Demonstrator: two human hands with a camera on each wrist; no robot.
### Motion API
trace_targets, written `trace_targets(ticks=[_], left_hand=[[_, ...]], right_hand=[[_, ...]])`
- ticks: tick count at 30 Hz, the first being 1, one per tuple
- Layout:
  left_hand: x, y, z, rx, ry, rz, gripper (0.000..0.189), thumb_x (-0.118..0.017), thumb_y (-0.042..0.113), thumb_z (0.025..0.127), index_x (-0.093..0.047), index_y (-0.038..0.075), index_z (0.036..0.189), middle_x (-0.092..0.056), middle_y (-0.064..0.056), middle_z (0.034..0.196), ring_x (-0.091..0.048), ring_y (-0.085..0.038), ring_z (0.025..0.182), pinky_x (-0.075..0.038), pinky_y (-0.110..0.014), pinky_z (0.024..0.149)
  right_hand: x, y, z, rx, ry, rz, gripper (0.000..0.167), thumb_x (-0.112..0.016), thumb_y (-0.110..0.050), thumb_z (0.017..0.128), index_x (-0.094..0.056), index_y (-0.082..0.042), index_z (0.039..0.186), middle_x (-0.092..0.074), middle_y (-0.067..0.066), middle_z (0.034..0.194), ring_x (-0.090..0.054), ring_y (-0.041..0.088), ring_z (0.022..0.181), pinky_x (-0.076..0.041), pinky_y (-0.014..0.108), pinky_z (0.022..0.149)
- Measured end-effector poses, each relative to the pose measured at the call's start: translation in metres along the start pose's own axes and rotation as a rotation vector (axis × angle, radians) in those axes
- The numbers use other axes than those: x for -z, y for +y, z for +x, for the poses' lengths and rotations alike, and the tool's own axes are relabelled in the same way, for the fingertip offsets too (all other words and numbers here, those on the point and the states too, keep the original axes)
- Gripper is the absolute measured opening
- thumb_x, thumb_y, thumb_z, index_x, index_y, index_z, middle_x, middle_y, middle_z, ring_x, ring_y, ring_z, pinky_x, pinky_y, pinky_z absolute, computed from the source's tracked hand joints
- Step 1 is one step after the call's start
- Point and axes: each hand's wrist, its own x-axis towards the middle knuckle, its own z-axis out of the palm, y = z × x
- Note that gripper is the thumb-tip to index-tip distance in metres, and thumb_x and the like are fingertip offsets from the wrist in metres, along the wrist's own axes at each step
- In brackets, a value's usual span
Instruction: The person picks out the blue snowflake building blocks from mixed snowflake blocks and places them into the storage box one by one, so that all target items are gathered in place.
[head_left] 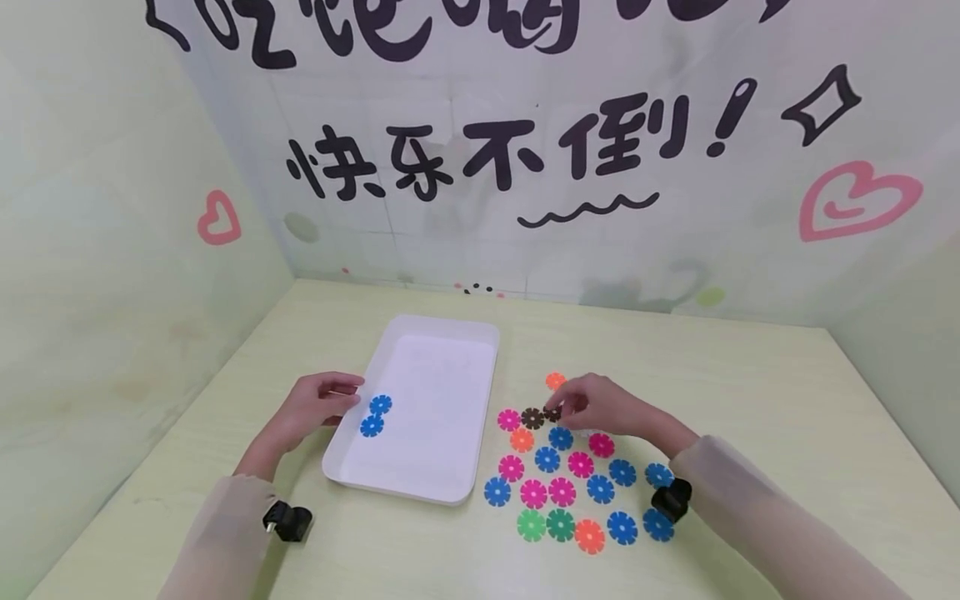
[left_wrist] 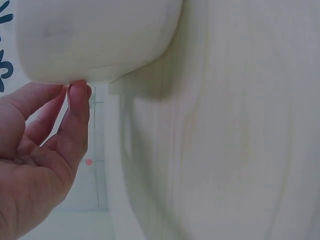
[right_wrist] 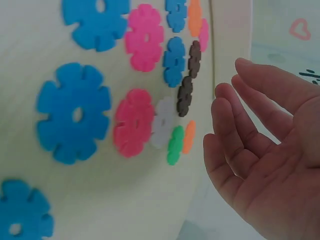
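My left hand is at the left side of a white tray, its fingertips right at the rim. The left wrist view shows these fingers bent lightly against the tray's edge. Two blue notched plastic discs lie inside the tray at its left. My right hand hovers over the back of a group of flat discs, close to two dark brown discs. In the right wrist view its fingers are loosely curved with nothing between them.
Right of the tray, several loose discs lie on the table: pink, blue, orange and green. A white disc and a light green one show beyond the brown ones. Walls enclose the table's back and sides.
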Motion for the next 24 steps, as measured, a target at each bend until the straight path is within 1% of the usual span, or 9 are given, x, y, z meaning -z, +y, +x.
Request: trace_targets(ticks=[4, 9, 15, 18, 24], left_hand=[[0.001, 0.0, 0.001, -0.002, 0.0, 0.001, 0.039, -0.063, 0.017, 0.088, -0.055, 0.001, 0.123, -0.057, -0.017, 0.111, -0.059, -0.025, 0.091, -0.053, -0.033, 0.074], [0.001, 0.001, 0.001, 0.004, 0.001, 0.0, 0.04, -0.063, 0.018, 0.087, -0.055, 0.002, 0.123, -0.056, -0.017, 0.112, -0.059, -0.025, 0.091, -0.053, -0.033, 0.074], [-0.001, 0.001, 0.0, 0.001, -0.002, -0.006, 0.04, -0.064, 0.018, 0.087, -0.055, 0.001, 0.123, -0.056, -0.016, 0.111, -0.059, -0.025, 0.09, -0.053, -0.033, 0.074], [-0.002, 0.002, 0.0, 0.002, -0.001, -0.002, 0.04, -0.064, 0.018, 0.087, -0.055, 0.001, 0.122, -0.056, -0.016, 0.11, -0.059, -0.024, 0.09, -0.053, -0.033, 0.074], [-0.001, 0.002, -0.001, 0.002, -0.003, -0.004, 0.04, -0.063, 0.017, 0.087, -0.055, 0.001, 0.122, -0.056, -0.017, 0.11, -0.059, -0.024, 0.089, -0.054, -0.033, 0.073]], right_hand=[[-0.005, 0.007, -0.01, -0.026, 0.007, 0.01, 0.025, -0.071, -0.008, 0.078, -0.066, -0.002, 0.101, -0.057, 0.0, 0.073, -0.052, 0.015, 0.062, -0.049, 0.024, 0.056], [-0.012, 0.01, -0.012, -0.081, 0.044, 0.013, 0.026, -0.074, -0.01, 0.076, -0.066, -0.003, 0.1, -0.054, 0.001, 0.071, -0.048, 0.016, 0.06, -0.044, 0.024, 0.05], [-0.022, 0.012, -0.013, -0.147, 0.101, -0.021, 0.029, -0.077, -0.01, 0.073, -0.066, -0.006, 0.1, -0.051, 0.002, 0.072, -0.046, 0.017, 0.064, -0.044, 0.025, 0.05], [-0.025, 0.012, -0.014, -0.17, 0.12, -0.028, 0.028, -0.077, -0.008, 0.073, -0.066, -0.006, 0.099, -0.05, 0.001, 0.072, -0.046, 0.016, 0.062, -0.044, 0.025, 0.049], [-0.027, 0.014, -0.013, -0.206, 0.11, -0.033, 0.027, -0.076, -0.008, 0.074, -0.065, -0.007, 0.098, -0.049, 0.001, 0.07, -0.046, 0.015, 0.057, -0.043, 0.024, 0.048]])
